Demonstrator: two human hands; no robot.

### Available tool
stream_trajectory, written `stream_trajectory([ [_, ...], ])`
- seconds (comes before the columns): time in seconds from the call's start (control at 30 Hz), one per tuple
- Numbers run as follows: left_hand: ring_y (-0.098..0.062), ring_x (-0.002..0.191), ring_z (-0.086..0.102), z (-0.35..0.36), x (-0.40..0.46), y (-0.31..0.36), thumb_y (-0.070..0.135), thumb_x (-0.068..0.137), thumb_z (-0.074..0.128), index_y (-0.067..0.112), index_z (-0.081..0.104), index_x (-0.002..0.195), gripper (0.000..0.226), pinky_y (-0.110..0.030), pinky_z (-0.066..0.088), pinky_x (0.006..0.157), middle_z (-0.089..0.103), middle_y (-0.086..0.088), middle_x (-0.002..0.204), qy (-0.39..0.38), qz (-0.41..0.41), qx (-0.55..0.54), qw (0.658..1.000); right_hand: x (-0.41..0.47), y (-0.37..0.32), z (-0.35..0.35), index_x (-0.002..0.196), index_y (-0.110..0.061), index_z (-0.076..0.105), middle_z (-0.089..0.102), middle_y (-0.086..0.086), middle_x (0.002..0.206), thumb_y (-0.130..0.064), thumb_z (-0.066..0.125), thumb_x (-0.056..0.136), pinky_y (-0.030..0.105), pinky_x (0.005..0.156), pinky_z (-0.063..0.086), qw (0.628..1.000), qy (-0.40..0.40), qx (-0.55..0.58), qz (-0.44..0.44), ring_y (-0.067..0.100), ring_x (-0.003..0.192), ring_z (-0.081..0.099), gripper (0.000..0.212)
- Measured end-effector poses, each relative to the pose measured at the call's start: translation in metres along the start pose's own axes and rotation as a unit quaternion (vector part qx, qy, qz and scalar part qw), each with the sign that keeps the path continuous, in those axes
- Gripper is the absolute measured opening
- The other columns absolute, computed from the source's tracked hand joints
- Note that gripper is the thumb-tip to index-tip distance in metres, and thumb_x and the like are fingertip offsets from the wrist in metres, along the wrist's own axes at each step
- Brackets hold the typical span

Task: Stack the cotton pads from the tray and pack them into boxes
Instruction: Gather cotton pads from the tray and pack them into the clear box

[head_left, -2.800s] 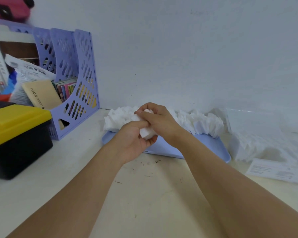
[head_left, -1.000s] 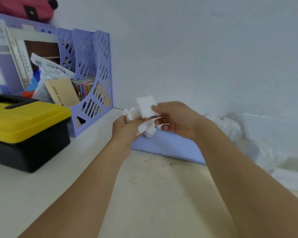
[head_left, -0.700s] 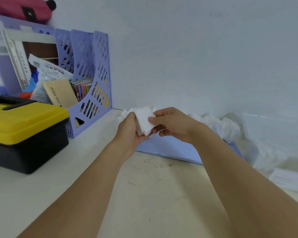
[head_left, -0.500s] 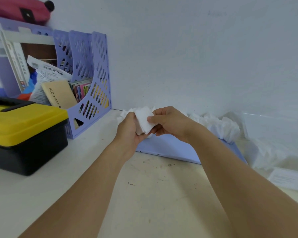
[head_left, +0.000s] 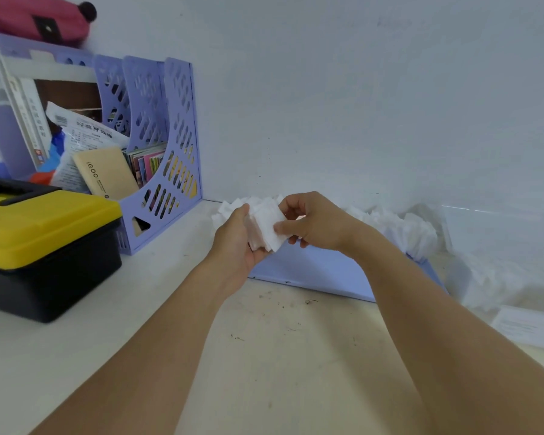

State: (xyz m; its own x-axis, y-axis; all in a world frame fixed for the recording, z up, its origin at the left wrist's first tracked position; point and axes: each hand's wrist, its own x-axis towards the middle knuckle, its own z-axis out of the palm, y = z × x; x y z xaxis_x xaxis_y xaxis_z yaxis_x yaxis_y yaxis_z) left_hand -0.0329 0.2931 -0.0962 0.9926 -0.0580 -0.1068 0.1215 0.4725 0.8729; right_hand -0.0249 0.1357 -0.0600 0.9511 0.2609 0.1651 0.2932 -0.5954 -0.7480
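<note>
Two bare forearms came up from the bottom of the frame and met near the middle. The left hand (head_left: 237,243) was cupped, with its thumb up, and it held a small stack of white square cotton pads (head_left: 264,227) in its curled fingers. The right hand (head_left: 314,224) pinched the front pad of that stack between its thumb and bent fingers. Both hands were held up in the air, just in front of the tray.

Under the arms lay a pale, cream table top (head_left: 264,356) with little dark specks and scratches on it. At the lower right edge a white printed sheet of paper (head_left: 528,328) lay flat.

Behind the hands sat a flat light-purple plastic tray (head_left: 321,271). A heap of loose white cotton pads (head_left: 402,230) was piled along its far side, from left of the hands to the right. Right of the tray was a blurry white and clear heap (head_left: 509,277); I could not tell what it was.

At the left sat a black tool box with a yellow lid (head_left: 41,237). Behind it stood a light-purple plastic file rack with holes (head_left: 157,146), full of books, papers and a tan box. A pink soft pouch (head_left: 35,20) lay on top in the upper left corner. A plain white wall (head_left: 358,105) filled the back.
</note>
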Motion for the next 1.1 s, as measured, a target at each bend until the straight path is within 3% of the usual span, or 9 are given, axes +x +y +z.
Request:
stream_trajectory([
  [0.1,-0.025,0.107,0.070,-0.0002,-0.0022,-0.0013,0.033,0.109,0.040,0.020,0.062,0.109,0.026,-0.045,0.057,0.093,0.072,-0.007,0.116,-0.006,-0.013,0.006,1.000,0.0009,-0.0004,0.0040,0.109,-0.027,0.060,0.057,-0.003,0.106,-0.008,0.078,0.075,0.024,0.065,0.048,0.989,0.072,-0.099,-0.082,0.012,0.076,0.054,0.043],
  [0.17,-0.026,0.109,0.071,-0.0009,-0.0032,-0.0018,0.039,0.108,0.040,0.017,0.061,0.120,0.032,-0.045,0.059,0.091,0.072,-0.010,0.120,-0.030,-0.030,0.004,0.999,0.0006,-0.0019,0.0063,0.110,-0.032,0.062,0.052,-0.004,0.112,-0.002,0.074,0.070,0.023,0.071,0.048,0.977,0.085,-0.138,-0.135,0.006,0.085,0.051,0.051],
  [0.27,-0.027,0.111,0.070,-0.0009,-0.0031,-0.0018,0.041,0.107,0.044,0.014,0.059,0.132,0.040,-0.043,0.061,0.086,0.071,-0.012,0.124,-0.055,-0.036,0.011,0.998,0.0013,-0.0024,0.0081,0.106,-0.031,0.067,0.053,-0.002,0.112,0.003,0.069,0.071,0.019,0.076,0.045,0.974,0.074,-0.143,-0.159,0.001,0.087,0.049,0.049],
  [0.47,-0.028,0.116,0.067,0.0001,-0.0043,-0.0019,0.025,0.108,0.042,0.011,0.064,0.118,0.028,-0.046,0.056,0.098,0.070,-0.014,0.123,-0.036,-0.015,0.043,0.998,0.0021,-0.0020,0.0059,0.105,-0.021,0.069,0.055,0.000,0.111,0.000,0.072,0.073,0.003,0.070,0.037,0.977,0.065,-0.149,-0.140,0.002,0.083,0.049,0.038],
  [0.6,-0.026,0.112,0.069,0.0014,-0.0048,-0.0021,0.023,0.108,0.042,0.014,0.065,0.110,0.025,-0.047,0.056,0.098,0.072,-0.012,0.119,-0.035,-0.015,0.039,0.999,0.0015,-0.0017,0.0054,0.098,-0.014,0.066,0.057,0.005,0.112,-0.002,0.072,0.076,0.018,0.071,0.044,0.981,0.068,-0.134,-0.119,0.022,0.090,0.057,0.027],
  [0.7,-0.026,0.112,0.069,0.0002,-0.0034,-0.0026,0.026,0.108,0.041,0.009,0.062,0.123,0.031,-0.043,0.059,0.092,0.071,-0.013,0.122,-0.045,-0.027,0.020,0.998,0.0006,-0.0015,0.0038,0.095,-0.013,0.064,0.058,0.004,0.109,-0.005,0.071,0.079,0.031,0.077,0.049,0.985,0.070,-0.117,-0.103,0.029,0.092,0.060,0.020],
  [0.8,-0.027,0.111,0.070,-0.0017,-0.0030,-0.0030,0.026,0.107,0.041,0.010,0.060,0.128,0.033,-0.041,0.061,0.087,0.071,-0.014,0.123,-0.048,-0.039,0.010,0.998,-0.0004,-0.0009,0.0021,0.096,-0.016,0.064,0.059,0.002,0.107,-0.005,0.070,0.079,0.029,0.073,0.049,0.986,0.064,-0.116,-0.099,0.028,0.091,0.061,0.021],
  [0.93,-0.025,0.105,0.071,-0.0005,-0.0043,-0.0017,0.013,0.103,0.045,0.011,0.068,0.115,0.026,-0.039,0.060,0.086,0.074,-0.013,0.116,-0.056,-0.024,0.023,0.998,-0.0006,-0.0009,0.0020,0.099,-0.025,0.065,0.059,0.000,0.108,-0.002,0.069,0.076,0.029,0.071,0.051,0.985,0.053,-0.112,-0.123,0.023,0.091,0.060,0.033],
  [1.1,-0.026,0.108,0.071,-0.0013,-0.0036,0.0006,0.015,0.101,0.050,0.008,0.063,0.128,0.031,-0.038,0.062,0.082,0.073,-0.014,0.119,-0.068,-0.023,0.019,0.997,0.0009,-0.0026,0.0004,0.104,-0.030,0.070,0.059,0.002,0.108,0.001,0.069,0.074,0.027,0.075,0.053,0.984,0.056,-0.104,-0.136,0.021,0.089,0.059,0.044],
])
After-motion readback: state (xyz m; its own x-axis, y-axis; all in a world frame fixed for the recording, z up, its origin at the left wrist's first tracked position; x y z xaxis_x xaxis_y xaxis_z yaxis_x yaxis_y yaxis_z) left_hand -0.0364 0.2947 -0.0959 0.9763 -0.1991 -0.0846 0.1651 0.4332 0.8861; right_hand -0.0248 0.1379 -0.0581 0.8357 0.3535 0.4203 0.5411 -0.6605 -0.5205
